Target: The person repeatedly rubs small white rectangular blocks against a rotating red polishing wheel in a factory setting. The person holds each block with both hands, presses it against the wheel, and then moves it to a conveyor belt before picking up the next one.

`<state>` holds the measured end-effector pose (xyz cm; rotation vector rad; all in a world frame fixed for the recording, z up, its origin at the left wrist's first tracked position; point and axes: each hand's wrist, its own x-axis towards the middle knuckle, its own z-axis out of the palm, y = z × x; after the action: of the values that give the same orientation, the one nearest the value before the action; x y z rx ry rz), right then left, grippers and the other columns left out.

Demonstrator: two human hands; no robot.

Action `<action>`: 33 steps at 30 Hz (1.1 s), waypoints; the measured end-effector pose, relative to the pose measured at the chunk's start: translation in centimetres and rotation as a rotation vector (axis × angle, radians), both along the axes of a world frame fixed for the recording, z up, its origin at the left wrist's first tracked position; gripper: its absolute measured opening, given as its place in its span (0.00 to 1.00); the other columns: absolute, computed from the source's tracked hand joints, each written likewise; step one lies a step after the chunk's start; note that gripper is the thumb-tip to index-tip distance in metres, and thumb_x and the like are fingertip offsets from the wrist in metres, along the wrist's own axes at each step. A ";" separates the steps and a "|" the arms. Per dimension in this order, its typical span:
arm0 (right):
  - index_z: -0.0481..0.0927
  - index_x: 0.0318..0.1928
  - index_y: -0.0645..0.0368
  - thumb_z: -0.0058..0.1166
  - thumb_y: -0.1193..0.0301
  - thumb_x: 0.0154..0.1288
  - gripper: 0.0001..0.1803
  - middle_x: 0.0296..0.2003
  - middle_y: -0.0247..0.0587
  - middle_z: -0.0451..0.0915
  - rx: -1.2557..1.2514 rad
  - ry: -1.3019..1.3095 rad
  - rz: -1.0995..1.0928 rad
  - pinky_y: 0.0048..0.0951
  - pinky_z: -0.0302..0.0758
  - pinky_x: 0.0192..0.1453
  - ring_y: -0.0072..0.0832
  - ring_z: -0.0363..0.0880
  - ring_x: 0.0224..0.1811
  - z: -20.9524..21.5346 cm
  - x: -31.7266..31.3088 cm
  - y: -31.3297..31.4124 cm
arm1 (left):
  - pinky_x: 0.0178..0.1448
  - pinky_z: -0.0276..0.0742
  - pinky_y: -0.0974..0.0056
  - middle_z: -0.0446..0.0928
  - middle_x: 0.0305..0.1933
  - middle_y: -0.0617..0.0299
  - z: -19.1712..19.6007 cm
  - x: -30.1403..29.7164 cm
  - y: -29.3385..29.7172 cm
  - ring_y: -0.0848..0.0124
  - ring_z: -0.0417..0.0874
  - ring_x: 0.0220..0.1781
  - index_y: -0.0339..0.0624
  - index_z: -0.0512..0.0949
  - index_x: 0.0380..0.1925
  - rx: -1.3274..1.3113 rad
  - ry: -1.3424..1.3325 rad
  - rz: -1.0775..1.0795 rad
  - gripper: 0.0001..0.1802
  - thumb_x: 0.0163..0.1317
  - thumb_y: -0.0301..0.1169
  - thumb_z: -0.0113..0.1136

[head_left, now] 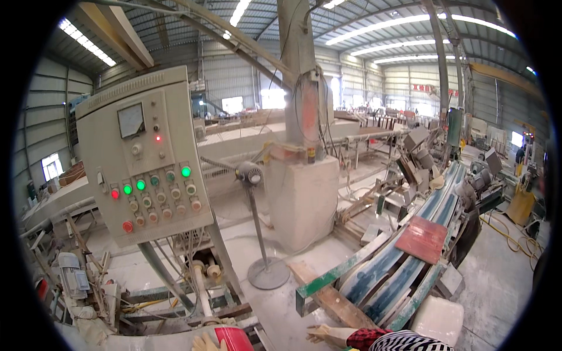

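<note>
Left hand (206, 343), in a pale work glove, rests its fingers against a flat red tile (235, 339) at the lower edge; whether it grips cannot be told. Right hand (321, 333), gloved, lies open and flat on a long wooden plank (328, 298). Above stands a grey control cabinet (143, 155) with lit buttons; right, a curved blue-belted conveyor (410, 245) carries a red square slab (422, 238).

Bright skylit hall, heavy fisheye vignetting.
</note>
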<state>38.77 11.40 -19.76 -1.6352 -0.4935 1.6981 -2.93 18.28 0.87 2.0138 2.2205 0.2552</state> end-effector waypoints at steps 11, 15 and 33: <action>0.65 0.73 0.52 0.59 0.63 0.67 0.35 0.42 0.48 0.87 0.075 0.049 -0.031 0.35 0.84 0.37 0.33 0.84 0.32 3.0 -5.5 0.5 | 0.77 0.52 0.45 0.64 0.73 0.43 -2.5 -1.3 3.2 0.46 0.62 0.74 0.44 0.70 0.66 0.198 -0.002 -0.094 0.46 0.51 0.55 0.71; 0.63 0.75 0.49 0.61 0.63 0.67 0.38 0.42 0.51 0.87 0.109 0.071 -0.103 0.38 0.85 0.38 0.35 0.85 0.32 2.7 -6.6 1.5 | 0.78 0.51 0.44 0.64 0.73 0.45 0.4 -0.6 3.0 0.47 0.60 0.76 0.45 0.66 0.71 0.049 -0.022 -0.189 0.47 0.56 0.56 0.68; 0.72 0.70 0.53 0.63 0.64 0.71 0.29 0.41 0.38 0.86 0.449 0.184 -0.149 0.26 0.82 0.43 0.22 0.83 0.39 11.5 -0.5 20.2 | 0.81 0.52 0.45 0.53 0.81 0.44 -0.9 -3.0 7.6 0.45 0.53 0.81 0.54 0.53 0.79 -0.136 0.066 -0.051 0.50 0.63 0.63 0.57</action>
<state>38.29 31.59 -8.26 -1.1532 -0.5957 1.4790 -5.94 25.83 -0.05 2.0303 2.1568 0.0327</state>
